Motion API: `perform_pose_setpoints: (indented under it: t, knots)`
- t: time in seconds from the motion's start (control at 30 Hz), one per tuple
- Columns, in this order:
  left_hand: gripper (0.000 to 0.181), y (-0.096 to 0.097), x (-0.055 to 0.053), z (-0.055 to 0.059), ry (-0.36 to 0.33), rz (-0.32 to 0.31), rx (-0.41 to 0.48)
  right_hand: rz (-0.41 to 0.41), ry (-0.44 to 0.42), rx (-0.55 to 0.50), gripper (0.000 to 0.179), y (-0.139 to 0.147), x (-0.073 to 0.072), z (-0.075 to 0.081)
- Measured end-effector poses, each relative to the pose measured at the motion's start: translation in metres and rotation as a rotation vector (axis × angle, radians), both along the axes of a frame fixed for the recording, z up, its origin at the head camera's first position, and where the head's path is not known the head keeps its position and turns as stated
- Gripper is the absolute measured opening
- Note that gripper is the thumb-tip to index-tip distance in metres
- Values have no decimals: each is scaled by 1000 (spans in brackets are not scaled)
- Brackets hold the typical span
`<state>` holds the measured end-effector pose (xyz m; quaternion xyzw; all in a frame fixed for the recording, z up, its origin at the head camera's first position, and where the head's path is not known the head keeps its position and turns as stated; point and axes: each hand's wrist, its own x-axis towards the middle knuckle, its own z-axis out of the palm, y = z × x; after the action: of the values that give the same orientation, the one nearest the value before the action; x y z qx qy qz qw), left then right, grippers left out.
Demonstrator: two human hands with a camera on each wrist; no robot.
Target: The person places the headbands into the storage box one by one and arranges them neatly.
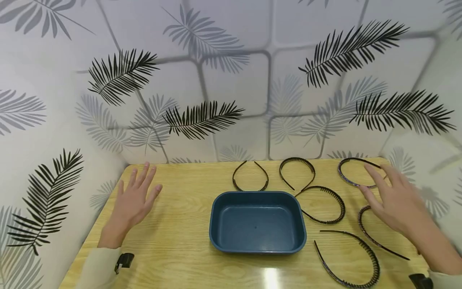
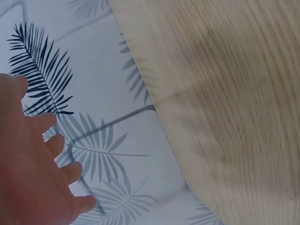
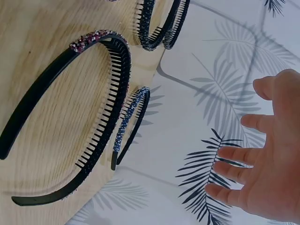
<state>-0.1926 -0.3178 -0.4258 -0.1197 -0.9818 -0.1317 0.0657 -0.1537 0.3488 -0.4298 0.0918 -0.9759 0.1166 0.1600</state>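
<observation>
Black headbands (image 3: 125, 75) lie near the right grip (image 1: 398, 202), wide like the left grip (image 1: 131, 204); reaching seems in hand, a pinch likely called for next.

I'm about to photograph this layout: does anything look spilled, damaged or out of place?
Nothing looks spilled or visibly broken. One slightly untidy spot: just past the far right corner of the blue bin, the ends of the farther headband and the nearer headband appear to touch or cross.
</observation>
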Motion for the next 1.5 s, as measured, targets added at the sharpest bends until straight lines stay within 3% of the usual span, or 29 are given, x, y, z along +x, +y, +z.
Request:
perform_pose_setpoints:
  t: [0.33, 0.5, 0.63, 0.83, 1.2, 1.37, 1.5]
  knots:
    - [67, 29, 23, -16, -7, -110, 146, -20, 15, -75, 62, -1, 34, 2]
    - [67, 45, 36, -26, -20, -146, 190, 0, 91, -188, 58, -7, 52, -7]
    - [67, 59, 42, -32, -41, -178, 222, 7, 92, -271, 55, -12, 63, -16]
    - [72, 82, 51, -43, -103, -229, 282, 16, -3, -344, 59, -12, 79, -27]
    - [71, 107, 63, -54, -268, -416, 427, -106, -334, -491, 64, -6, 106, -56]
    - [71, 113, 63, -58, -337, -440, 433, -72, -359, -488, 60, -5, 108, -63]
    - [71, 115, 62, -58, -360, -436, 423, -92, -381, -474, 61, -5, 109, -66]
